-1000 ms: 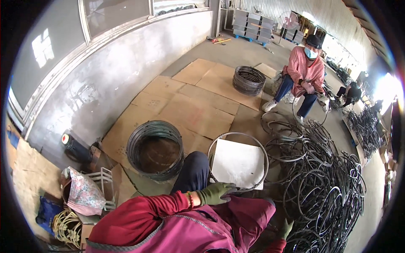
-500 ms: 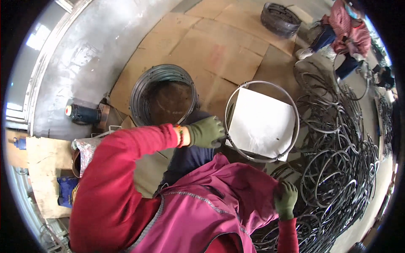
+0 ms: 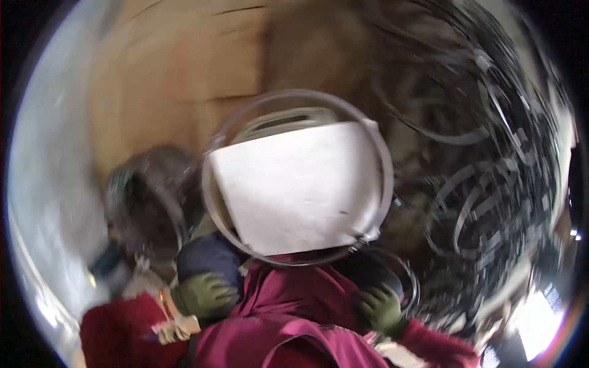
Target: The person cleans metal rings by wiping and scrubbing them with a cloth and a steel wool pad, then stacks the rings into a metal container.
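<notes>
My left hand (image 3: 208, 295), in a green glove, lies over my left knee (image 3: 205, 264) with its fingers apart and nothing in it. Over the other knee rests my right hand (image 3: 379, 308), gloved alike, fingers spread and holding nothing. In front of my knees, a large metal hoop (image 3: 386, 178) encircles a white square board (image 3: 300, 184). Small fittings show on the hoop's near right part. Neither hand touches the hoop. Motion blurs much of the picture.
A stack of dark hoops (image 3: 150, 202) stands left of the board. Many loose hoops (image 3: 472, 214) lie tangled along the right side. Cardboard sheets (image 3: 178, 73) cover the floor ahead, beside a pale grey surface (image 3: 55, 153) at far left.
The view has swung, bringing the hoop and board to the middle and larger. My left hand has settled on my left knee; my right hand has moved from the apron's side onto the right knee.
</notes>
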Available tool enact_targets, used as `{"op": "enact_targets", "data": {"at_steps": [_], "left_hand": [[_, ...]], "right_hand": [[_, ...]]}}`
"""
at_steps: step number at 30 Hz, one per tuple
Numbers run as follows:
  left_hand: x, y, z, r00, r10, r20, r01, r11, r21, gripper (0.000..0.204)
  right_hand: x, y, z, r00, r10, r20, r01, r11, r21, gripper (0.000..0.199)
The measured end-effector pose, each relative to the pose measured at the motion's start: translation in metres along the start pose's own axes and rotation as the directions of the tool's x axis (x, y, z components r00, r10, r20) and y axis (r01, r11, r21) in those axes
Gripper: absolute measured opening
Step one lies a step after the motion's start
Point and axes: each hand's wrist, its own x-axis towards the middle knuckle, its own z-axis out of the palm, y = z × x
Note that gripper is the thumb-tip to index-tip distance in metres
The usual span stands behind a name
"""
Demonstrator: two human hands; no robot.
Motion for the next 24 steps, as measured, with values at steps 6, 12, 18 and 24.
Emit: {"op": "enact_targets", "data": {"at_steps": [6, 12, 18, 24], "left_hand": [[0.023, 0.018, -0.02, 0.994, -0.015, 0.109, 0.025, 0.995, -0.095, 0.024], [0.047, 0.042, -0.025, 0.95, -0.142, 0.277, 0.148, 0.989, -0.004, 0.016], [0.14, 0.116, -0.033, 0.635, -0.364, 0.681, 0.198, 0.929, 0.312, 0.026], [0.245, 0.18, -0.083, 0.811, -0.442, 0.383, 0.551, 0.796, -0.25, 0.025]], "right_hand": [[-0.016, -0.006, 0.011, 0.989, -0.034, -0.145, 0.055, 0.988, 0.145, 0.027], [-0.038, -0.027, 0.027, 0.931, 0.226, -0.287, -0.148, 0.952, 0.269, 0.022], [-0.072, -0.066, 0.047, 0.723, 0.633, -0.277, -0.539, 0.768, 0.346, 0.017], [-0.129, -0.134, 0.062, 0.146, 0.954, -0.262, -0.468, 0.3, 0.831, 0.025]]}}
